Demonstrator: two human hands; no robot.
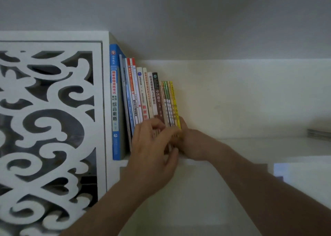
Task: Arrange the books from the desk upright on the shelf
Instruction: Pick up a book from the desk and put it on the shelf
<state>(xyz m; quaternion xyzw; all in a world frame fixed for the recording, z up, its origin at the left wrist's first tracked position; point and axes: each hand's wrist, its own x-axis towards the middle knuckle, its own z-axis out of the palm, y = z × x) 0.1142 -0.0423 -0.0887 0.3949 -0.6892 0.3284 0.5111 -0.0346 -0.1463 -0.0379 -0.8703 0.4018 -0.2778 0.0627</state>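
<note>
Currently both hands are at the bottom end of the row of books (143, 96) on the shelf (250, 146). Left hand (152, 155) is in front of the spines, fingers curled over the lower edges of the middle books, thumb reaching toward the right end. Right hand (191, 144) sits against the outer face of the yellow book (175, 103), the last one on the right; its fingers are mostly hidden behind the left hand and the book, so can't tell how they grip. Hands are touching or nearly so, bracketing the thin books at the right end.

Surroundings: white carved panel (50, 121) on the left, the tall blue book (114, 99) right against its frame. Shelf to the right of the yellow book is bare up to a flat grey stack (318, 133) at the far right edge, blurred.

Orientation: books stand on end, spines facing the camera, long axes vertical, tops fanning slightly left in this wide-angle view. Heights step down left to right.
</note>
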